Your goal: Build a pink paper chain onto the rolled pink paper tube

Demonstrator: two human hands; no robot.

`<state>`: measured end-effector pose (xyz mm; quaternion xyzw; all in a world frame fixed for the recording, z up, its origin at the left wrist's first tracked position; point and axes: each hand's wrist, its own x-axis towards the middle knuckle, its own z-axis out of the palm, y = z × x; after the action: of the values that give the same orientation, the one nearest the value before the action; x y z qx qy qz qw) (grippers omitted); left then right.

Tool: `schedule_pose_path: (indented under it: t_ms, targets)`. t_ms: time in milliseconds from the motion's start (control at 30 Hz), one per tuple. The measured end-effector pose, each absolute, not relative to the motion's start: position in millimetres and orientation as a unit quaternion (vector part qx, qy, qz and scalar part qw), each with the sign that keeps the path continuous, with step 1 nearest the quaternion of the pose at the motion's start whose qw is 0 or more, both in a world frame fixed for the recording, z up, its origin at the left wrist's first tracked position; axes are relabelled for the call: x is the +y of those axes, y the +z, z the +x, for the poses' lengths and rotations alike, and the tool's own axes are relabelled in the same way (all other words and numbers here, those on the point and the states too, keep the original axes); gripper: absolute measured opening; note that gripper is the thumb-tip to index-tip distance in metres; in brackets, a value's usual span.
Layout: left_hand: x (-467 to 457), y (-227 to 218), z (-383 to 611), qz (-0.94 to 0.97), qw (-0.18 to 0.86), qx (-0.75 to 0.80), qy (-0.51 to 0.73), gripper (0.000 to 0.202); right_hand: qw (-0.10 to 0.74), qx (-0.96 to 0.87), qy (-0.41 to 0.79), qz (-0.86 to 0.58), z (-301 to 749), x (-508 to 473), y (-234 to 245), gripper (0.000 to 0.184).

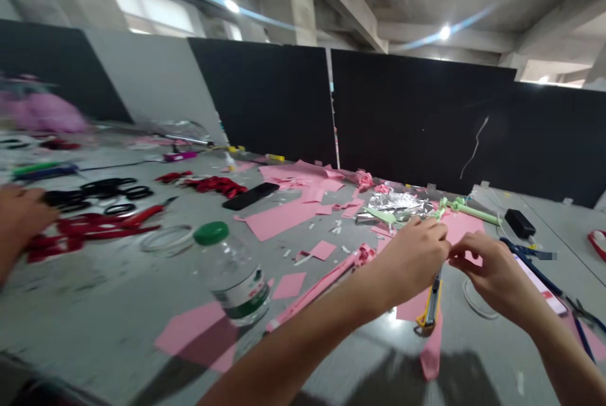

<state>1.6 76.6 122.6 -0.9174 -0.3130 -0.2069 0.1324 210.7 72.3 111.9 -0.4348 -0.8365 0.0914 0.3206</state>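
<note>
My left hand [411,254] and my right hand [487,267] meet above the grey table [95,317], fingertips pinched together close to each other. Whatever is pinched between them is too small to make out. A yellow utility knife [430,305] lies on the table just under my left hand, on a pink paper strip [432,349]. Beyond the fingers lie a green wrapped stem [468,209] and crumpled silver foil [398,203].
A clear water bottle with a green cap [231,273] stands at front left. Pink paper sheets and scraps [284,216] litter the middle. A black phone [250,196], red ribbons [89,229], black rings [113,191], blue pliers [530,251] and a black box [519,223] lie around. Another person's hand [19,216] reaches in at far left.
</note>
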Motion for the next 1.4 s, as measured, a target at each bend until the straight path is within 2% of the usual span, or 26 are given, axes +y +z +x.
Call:
schedule_pose_path:
  t_ms: [267, 467, 667, 800, 900, 1000, 1100, 1233, 1400]
  targets:
    - [88.8, 119.6, -4.1, -0.914, 0.166, -0.294, -0.224, 0.016, 0.326, -0.851, 0.022, -0.412, 209.8, 80.3, 103.7, 0.019]
    - [92.4, 112.8, 6.5, -0.898, 0.254, -0.258, -0.249, 0.013, 0.300, -0.859, 0.029, -0.413, 220.7, 85.4, 104.9, 0.029]
    - [92.2, 110.7, 11.5, -0.861, 0.373, -0.174, -0.297, 0.014, 0.274, -0.854, 0.107, -0.429, 228.1, 82.2, 112.5, 0.025]
    - [91.3, 111.5, 6.7, -0.848, 0.434, -0.114, -0.282, 0.021, 0.248, -0.851, 0.204, -0.415, 233.6, 83.7, 120.7, 0.032]
    - [93.1, 111.1, 4.5, -0.848, 0.433, -0.086, -0.294, 0.022, 0.238, -0.840, 0.271, -0.404, 235.0, 88.5, 123.8, 0.029]
    - [96.0, 110.7, 3.5, -0.855, 0.417, -0.109, -0.288, 0.020, 0.254, -0.829, 0.248, -0.432, 230.2, 91.8, 120.6, 0.022]
    - [98.4, 110.9, 0.0, -0.882, 0.345, -0.187, -0.262, 0.013, 0.287, -0.817, 0.198, -0.460, 219.6, 88.1, 115.2, 0.014]
    - [101.9, 111.5, -7.1, -0.906, 0.260, -0.234, -0.239, 0.014, 0.308, -0.817, 0.136, -0.467, 207.3, 78.2, 113.1, 0.017]
    - [101.5, 113.6, -8.9, -0.913, 0.270, -0.203, -0.228, 0.017, 0.306, -0.816, 0.154, -0.465, 206.3, 75.6, 114.2, 0.015]
